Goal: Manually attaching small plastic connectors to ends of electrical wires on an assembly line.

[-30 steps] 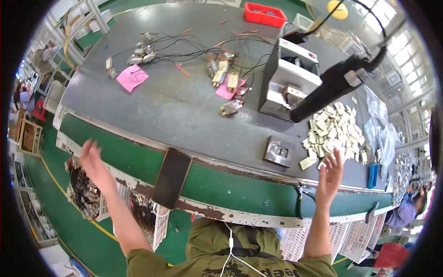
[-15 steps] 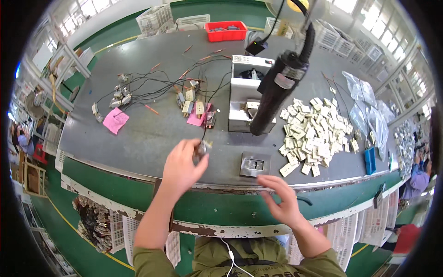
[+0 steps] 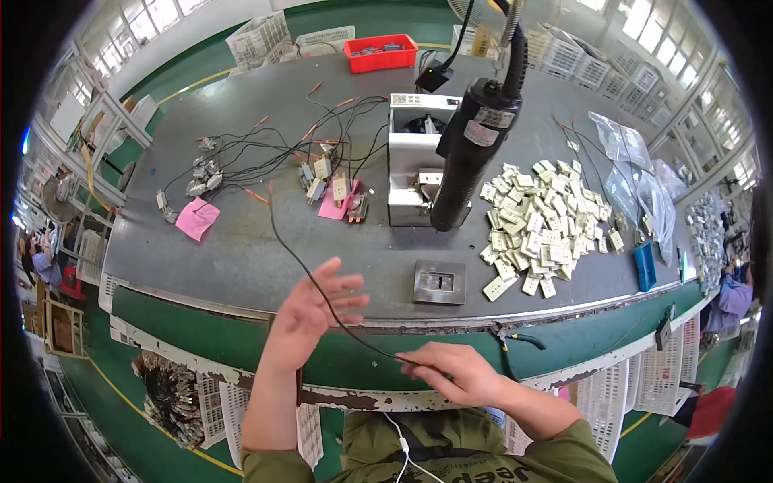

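Observation:
My right hand (image 3: 455, 374) is closed on one end of a thin black cable (image 3: 291, 251) in front of the table edge. From there the cable runs up to the left, across my left hand (image 3: 314, 314), and its orange-brown tip reaches the tabletop. My left hand has its fingers spread, palm up, and does not grip the cable. What sits inside my right fingers at the cable's end is hidden. Beyond my right hand, a square metal fixture (image 3: 440, 296) stands near the table edge. Pliers (image 3: 519, 340) with dark handles lie at the edge, right of the fixture.
A black electric screwdriver (image 3: 475, 153) hangs beside a white-grey screw feeder (image 3: 405, 173). Right of it lies a heap of cream plastic housings (image 3: 547, 225). Several cabled sockets (image 3: 322, 167), pink paper pieces (image 3: 197, 219), a red bin (image 3: 381, 63) and a blue tray (image 3: 644, 267) are around.
My left hand has opened and lowered slightly; the small piece seen at it no longer shows. My right hand has moved left and closed on the cable, which now stretches across my left hand.

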`<move>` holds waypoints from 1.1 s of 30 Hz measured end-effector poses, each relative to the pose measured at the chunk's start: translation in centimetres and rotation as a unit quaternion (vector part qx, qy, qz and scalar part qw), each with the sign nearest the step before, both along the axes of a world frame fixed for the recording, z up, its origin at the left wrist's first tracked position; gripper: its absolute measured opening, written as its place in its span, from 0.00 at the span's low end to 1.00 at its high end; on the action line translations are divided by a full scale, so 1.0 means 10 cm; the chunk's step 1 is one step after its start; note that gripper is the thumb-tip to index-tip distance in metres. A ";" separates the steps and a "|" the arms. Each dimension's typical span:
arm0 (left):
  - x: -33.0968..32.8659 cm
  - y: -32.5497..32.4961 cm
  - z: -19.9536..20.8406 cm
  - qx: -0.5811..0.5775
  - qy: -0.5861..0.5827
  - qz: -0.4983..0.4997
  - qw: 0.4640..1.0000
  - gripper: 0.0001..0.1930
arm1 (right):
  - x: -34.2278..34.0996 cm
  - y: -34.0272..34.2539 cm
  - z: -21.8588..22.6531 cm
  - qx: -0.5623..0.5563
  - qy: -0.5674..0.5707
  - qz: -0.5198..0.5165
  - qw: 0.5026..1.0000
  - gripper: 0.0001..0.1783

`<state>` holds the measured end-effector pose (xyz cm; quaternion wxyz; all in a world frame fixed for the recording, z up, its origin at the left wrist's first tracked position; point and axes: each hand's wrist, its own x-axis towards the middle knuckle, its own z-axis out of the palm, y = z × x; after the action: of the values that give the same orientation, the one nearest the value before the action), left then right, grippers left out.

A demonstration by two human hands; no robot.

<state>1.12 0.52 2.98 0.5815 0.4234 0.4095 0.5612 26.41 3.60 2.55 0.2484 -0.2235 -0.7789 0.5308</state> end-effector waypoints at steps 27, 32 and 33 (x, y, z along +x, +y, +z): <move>-0.22 0.06 -0.13 0.125 -0.027 0.125 0.984 0.22 | 0.47 0.30 0.04 0.076 -0.180 -0.040 0.980 0.20; -0.39 0.01 -0.19 0.169 -0.028 0.131 0.976 0.22 | 0.54 0.33 0.03 0.089 -0.146 -0.035 0.985 0.26; -0.39 0.00 -0.21 0.168 -0.029 0.131 0.977 0.22 | 0.54 0.33 0.02 0.090 -0.147 -0.039 0.984 0.27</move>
<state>-2.82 0.54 0.91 0.4351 0.4413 0.3447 0.7051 31.86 6.92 2.75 0.1708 -0.3062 -0.8420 0.4100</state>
